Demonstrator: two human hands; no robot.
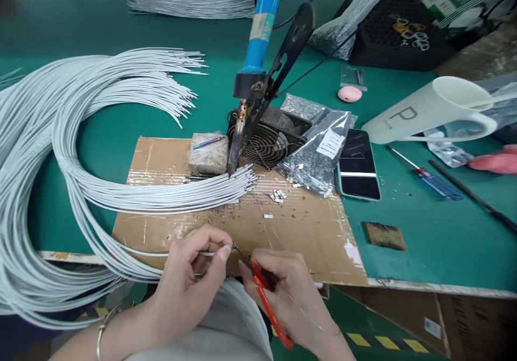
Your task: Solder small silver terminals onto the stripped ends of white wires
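Observation:
Between thumb and forefinger, my left hand (pixel 197 275) pinches a white cable (pixel 149 253) close to its end. My right hand (pixel 286 291) is wrapped round red-handled pliers or cutters (pixel 264 296); the exact kind is partly hidden by the fingers. Their narrow tip meets the cable's end just right of my left fingertips. Both hands are over the front of a cardboard sheet (pixel 169 229). Behind them lies a bundle of white cables (pixel 194 196) with its ends pointing right. Small white pieces (pixel 277 195) are scattered beside those ends.
A blue soldering iron (pixel 258 37) in a stand points down over the cables. Around it are a sponge-like block (pixel 208 153), a round-grilled fan (pixel 262 143) and a silver bag (pixel 323 145). Rightward lie a phone (pixel 357 167), a white mug (pixel 428 110) and a screwdriver (pixel 432 180).

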